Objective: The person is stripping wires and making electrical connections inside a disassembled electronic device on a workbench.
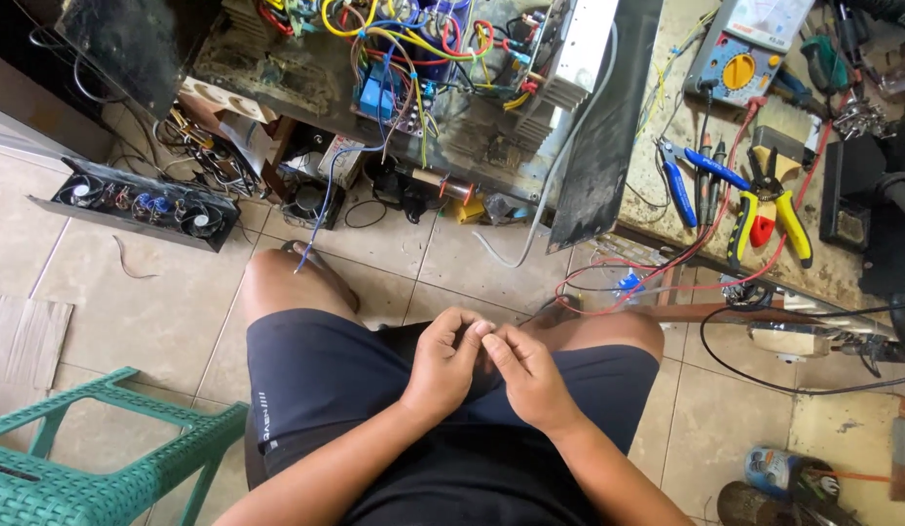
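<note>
My left hand [444,360] and my right hand [526,375] meet over my lap, fingertips pinched together at the middle. Whatever sits between the fingers is too small to make out; it may be a thin wire. I am seated, in dark shorts [326,375], knees toward an opened electronic chassis [423,78] full of coloured wires. A blue wire [321,209] hangs from it down to my left knee.
A workbench [666,166] at right carries blue pliers [678,185], yellow-handled pliers [783,209], a multimeter [735,63] and red leads. A black fan panel [141,205] lies on the tiled floor at left. A green plastic stool [92,458] stands at lower left.
</note>
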